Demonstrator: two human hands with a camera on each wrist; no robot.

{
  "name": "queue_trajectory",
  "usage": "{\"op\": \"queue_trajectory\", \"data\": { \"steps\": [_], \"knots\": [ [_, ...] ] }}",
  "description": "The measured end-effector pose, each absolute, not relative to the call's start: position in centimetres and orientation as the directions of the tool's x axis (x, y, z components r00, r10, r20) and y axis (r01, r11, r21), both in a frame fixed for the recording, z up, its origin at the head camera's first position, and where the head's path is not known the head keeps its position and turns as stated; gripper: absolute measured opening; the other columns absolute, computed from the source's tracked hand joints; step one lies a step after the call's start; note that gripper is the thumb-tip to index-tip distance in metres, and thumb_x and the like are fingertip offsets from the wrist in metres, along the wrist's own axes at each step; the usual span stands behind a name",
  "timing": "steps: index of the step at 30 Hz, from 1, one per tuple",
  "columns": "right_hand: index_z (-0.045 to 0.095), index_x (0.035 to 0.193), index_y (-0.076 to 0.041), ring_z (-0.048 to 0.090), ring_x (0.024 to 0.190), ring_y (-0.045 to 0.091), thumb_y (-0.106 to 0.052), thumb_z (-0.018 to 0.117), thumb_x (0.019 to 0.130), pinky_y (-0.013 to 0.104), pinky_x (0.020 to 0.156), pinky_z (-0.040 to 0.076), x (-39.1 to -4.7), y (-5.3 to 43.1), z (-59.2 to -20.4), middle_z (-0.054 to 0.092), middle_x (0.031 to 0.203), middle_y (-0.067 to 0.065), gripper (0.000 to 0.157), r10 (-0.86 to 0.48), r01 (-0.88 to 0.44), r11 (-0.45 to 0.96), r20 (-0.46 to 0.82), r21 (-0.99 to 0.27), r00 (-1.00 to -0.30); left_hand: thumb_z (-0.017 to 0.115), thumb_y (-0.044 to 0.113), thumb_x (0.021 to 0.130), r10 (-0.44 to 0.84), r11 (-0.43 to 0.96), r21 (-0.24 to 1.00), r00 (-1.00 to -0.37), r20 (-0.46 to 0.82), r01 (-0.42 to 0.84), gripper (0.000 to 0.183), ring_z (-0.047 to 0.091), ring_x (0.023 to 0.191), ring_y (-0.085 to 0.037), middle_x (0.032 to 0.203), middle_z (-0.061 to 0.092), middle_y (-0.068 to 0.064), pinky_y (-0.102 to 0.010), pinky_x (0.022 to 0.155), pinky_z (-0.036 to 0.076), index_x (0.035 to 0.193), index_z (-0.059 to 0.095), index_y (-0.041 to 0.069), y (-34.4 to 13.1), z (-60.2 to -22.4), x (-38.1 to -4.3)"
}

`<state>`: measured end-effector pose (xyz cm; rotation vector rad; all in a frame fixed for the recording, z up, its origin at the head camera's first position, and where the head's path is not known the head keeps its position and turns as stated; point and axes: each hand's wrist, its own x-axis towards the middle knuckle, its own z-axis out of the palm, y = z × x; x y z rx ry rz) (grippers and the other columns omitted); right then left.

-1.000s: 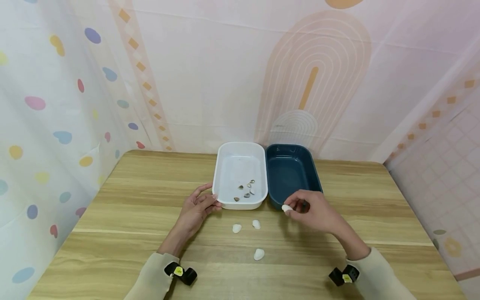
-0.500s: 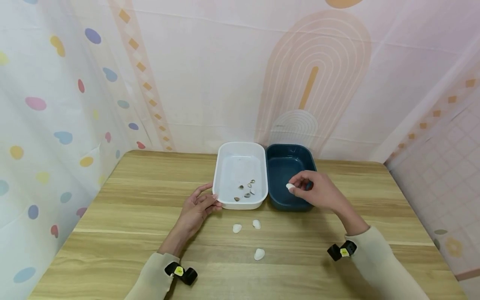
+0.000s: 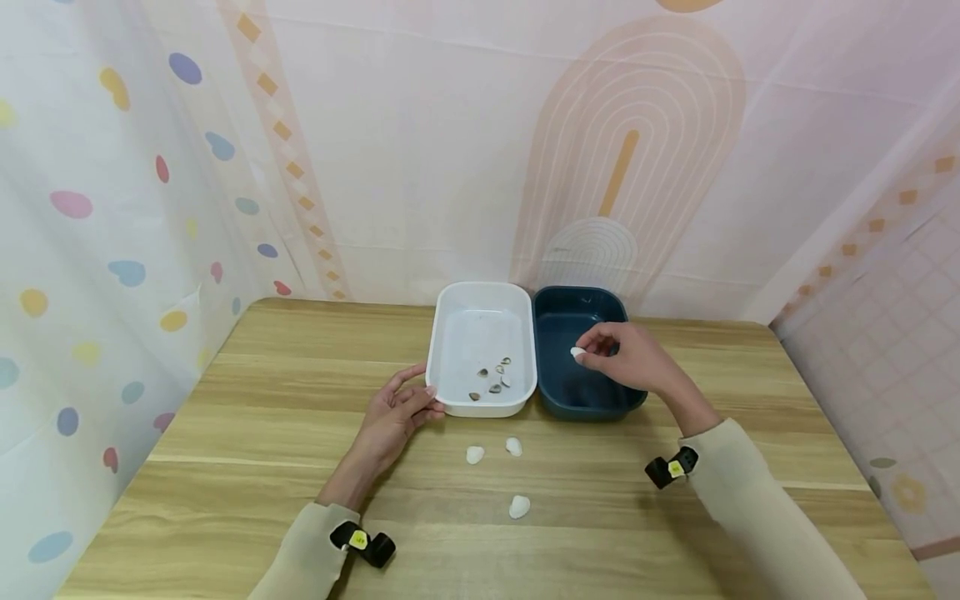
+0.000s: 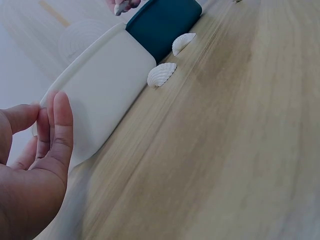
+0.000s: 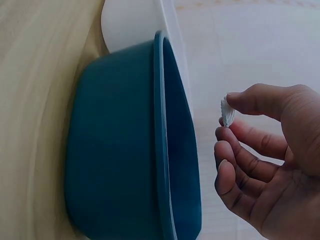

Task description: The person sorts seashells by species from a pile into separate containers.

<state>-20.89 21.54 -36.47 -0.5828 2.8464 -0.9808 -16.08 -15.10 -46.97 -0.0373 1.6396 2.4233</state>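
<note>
Over the dark blue tray (image 3: pixel 592 408), my right hand (image 3: pixel 628 358) pinches a white seashell (image 5: pixel 227 111) between thumb and fingertips; the right wrist view shows it above the rim. My left hand (image 3: pixel 396 417) holds the white tray (image 3: pixel 480 410) by its near left corner, thumb at the rim and fingers against the outer wall. Several small brownish shells (image 3: pixel 495 388) lie in the near part of the white tray. On the table before the trays are three white seashells: one to the left (image 3: pixel 475 455), one beside it (image 3: pixel 513 447) and one nearer (image 3: pixel 519 507).
Both trays stand side by side on a wooden table (image 3: pixel 300 400), near its back edge. A patterned curtain (image 3: pixel 405 167) hangs right behind them and along both sides. Each sleeve carries a small black wrist camera (image 3: pixel 671 468).
My right hand has moved away from me with the white seashell, from the blue tray's near rim to over its middle. The left hand has stayed at the white tray.
</note>
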Motion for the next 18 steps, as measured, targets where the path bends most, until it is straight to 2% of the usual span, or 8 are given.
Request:
{"op": "queue_trajectory", "data": {
  "steps": [5, 18],
  "knots": [
    [0.076, 0.104, -0.011, 0.058, 0.078, 0.017, -0.023, 0.073, 0.096, 0.028, 0.066, 0.050, -21.8, 21.5, -36.6, 0.069, 0.090, 0.003, 0.015, -0.392, -0.334, 0.736, 0.031, -0.589, -0.919, 0.057, -0.002, 0.102, 0.168, -0.348, 0.919, -0.976, -0.135, -0.187, 0.058, 0.072, 0.080, -0.011, 0.093, 0.070, -0.002, -0.023, 0.079, 0.065, 0.155, 0.032, 0.002, -15.1, -47.0, -16.1],
    [0.074, 0.109, -0.009, 0.058, 0.084, 0.020, -0.026, 0.071, 0.097, 0.027, 0.071, 0.051, -23.3, 21.2, -38.0, 0.069, 0.096, 0.005, 0.021, -0.373, -0.253, 0.764, -0.086, -0.594, -0.924, 0.059, -0.001, 0.101, 0.159, -0.351, 0.918, -0.978, -0.133, -0.182, 0.058, 0.073, 0.080, -0.012, 0.095, 0.070, -0.005, -0.024, 0.079, 0.066, 0.154, 0.034, 0.001, -15.2, -47.0, -15.8]
  ]
}}
